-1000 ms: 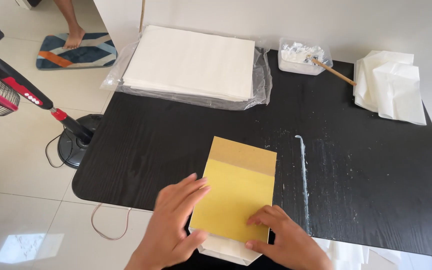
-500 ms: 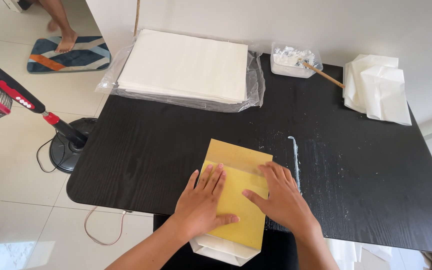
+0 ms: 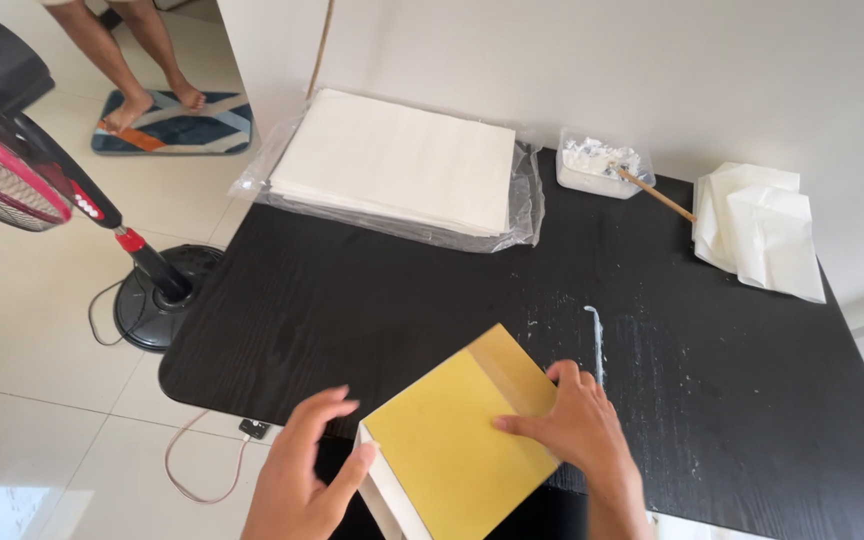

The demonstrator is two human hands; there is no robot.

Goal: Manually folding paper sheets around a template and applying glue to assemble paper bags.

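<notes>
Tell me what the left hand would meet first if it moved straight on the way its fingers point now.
Probably bare black table: the left hand points up and slightly right, beside the yellow board. Farther on lies the white paper stack.

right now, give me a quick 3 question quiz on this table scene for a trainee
1. True or false: the right hand lies flat on the yellow sheet.
2. What sits in the tub at the table's far edge? A) white paste and a stick B) scissors C) water
3. Which hand is at the yellow sheet's left corner, fingers spread?

Key: 1 true. 2 A. 3 the left hand.
</notes>
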